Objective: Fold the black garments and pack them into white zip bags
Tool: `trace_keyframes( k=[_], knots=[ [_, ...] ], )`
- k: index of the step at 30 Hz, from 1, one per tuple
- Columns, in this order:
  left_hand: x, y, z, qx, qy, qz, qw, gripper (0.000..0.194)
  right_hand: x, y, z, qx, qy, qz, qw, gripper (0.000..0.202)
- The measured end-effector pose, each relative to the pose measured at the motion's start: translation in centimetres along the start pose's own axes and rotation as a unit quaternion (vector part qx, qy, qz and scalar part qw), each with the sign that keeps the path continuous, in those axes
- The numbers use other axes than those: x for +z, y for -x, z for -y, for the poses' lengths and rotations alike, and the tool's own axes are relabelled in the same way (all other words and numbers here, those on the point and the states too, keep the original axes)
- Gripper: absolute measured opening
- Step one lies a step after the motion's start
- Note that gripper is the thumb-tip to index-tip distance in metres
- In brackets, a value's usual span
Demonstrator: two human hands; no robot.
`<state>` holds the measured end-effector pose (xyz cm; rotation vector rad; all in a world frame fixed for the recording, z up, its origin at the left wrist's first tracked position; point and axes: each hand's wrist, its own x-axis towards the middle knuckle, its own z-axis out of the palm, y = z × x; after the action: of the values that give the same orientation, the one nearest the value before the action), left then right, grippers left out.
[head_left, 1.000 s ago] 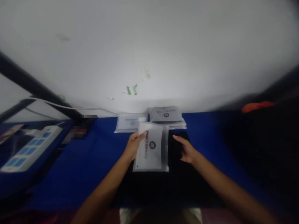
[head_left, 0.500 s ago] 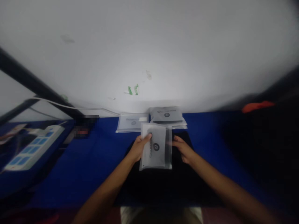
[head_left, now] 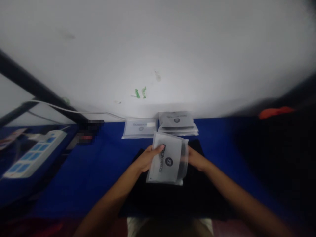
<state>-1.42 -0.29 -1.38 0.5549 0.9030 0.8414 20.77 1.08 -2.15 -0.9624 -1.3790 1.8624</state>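
**One thumb on a slippery bag, and a right hand I can't read**

So I'm watching this through the head camera, and the picture's dim and a bit soft. The printed bag (head_left: 169,172) is front and centre, tilted, over something black (head_left: 172,202) on the blue worktop (head_left: 217,141). I can't tell whether its lower edge touches the black stuff.

The left hand (head_left: 145,160) has it pinched along its left side, thumb flat on the print and fingers tucked behind. The right hand (head_left: 197,160) is at the other side, fingertips showing dimly through the clear strip. Behind the plastic or inside it? Can't tell, and I can't tell how narrow that grip is either.

My worries: the plastic looks slick, so if the thumb eases up, I reckon the bag could swing or slide down. If the right fingers are inside and push hard, I'd guess the strip could snag, crease or split. Whatever's in there might shift too if the bag tips further.

Also, the pile of bags (head_left: 176,121) and the flat bag (head_left: 138,128) sit just beyond, against the wall (head_left: 158,49). A careless forward shove could knock that pile askew. The white cable (head_left: 74,111) runs to the flat bag's back edge, so dragging that bag might tug it.
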Motion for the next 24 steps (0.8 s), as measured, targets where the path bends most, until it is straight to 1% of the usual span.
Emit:
trace_keyframes(
  k=[3,5,9,11,13,15,18,20,22,24],
  knots=[
    [-0.1,-0.2,0.0,-0.004,0.000,0.003,1.000,0.044,-0.2,0.2,-0.3,-0.002,0.026,0.006,1.000,0.037],
    [-0.3,-0.4,0.1,-0.010,-0.005,-0.001,1.000,0.049,0.1,0.2,-0.7,0.017,0.010,-0.004,1.000,0.037],
    [-0.6,-0.5,0.1,-0.004,-0.004,-0.001,1.000,0.052,0.9,0.1,-1.3,0.080,-0.083,-0.082,0.990,0.038],
    [-0.5,-0.4,0.2,-0.003,0.003,0.007,1.000,0.051,1.1,0.1,-1.2,0.098,-0.151,-0.087,0.980,0.036],
    [-0.2,-0.2,0.2,-0.011,0.009,0.020,1.000,0.049,1.0,0.3,-1.0,0.109,-0.213,-0.057,0.969,0.033],
    [0.2,0.0,0.3,-0.015,0.012,0.024,1.000,0.047,0.8,0.6,-0.9,0.119,-0.260,-0.011,0.958,0.029],
    [0.5,0.1,0.5,-0.023,0.021,0.024,0.999,0.046,0.6,1.0,-1.0,0.138,-0.294,0.059,0.944,0.027],
    [0.6,0.1,0.8,-0.030,0.026,0.024,0.999,0.047,0.7,1.2,-1.3,0.144,-0.295,0.094,0.940,0.030],
    [0.7,0.1,1.0,-0.033,0.026,0.018,0.999,0.048,0.8,1.3,-1.8,0.139,-0.260,0.108,0.949,0.034],
    [0.8,0.1,1.3,-0.030,0.019,0.002,0.999,0.048,1.0,1.4,-2.2,0.110,-0.187,0.088,0.972,0.035]
  ],
)
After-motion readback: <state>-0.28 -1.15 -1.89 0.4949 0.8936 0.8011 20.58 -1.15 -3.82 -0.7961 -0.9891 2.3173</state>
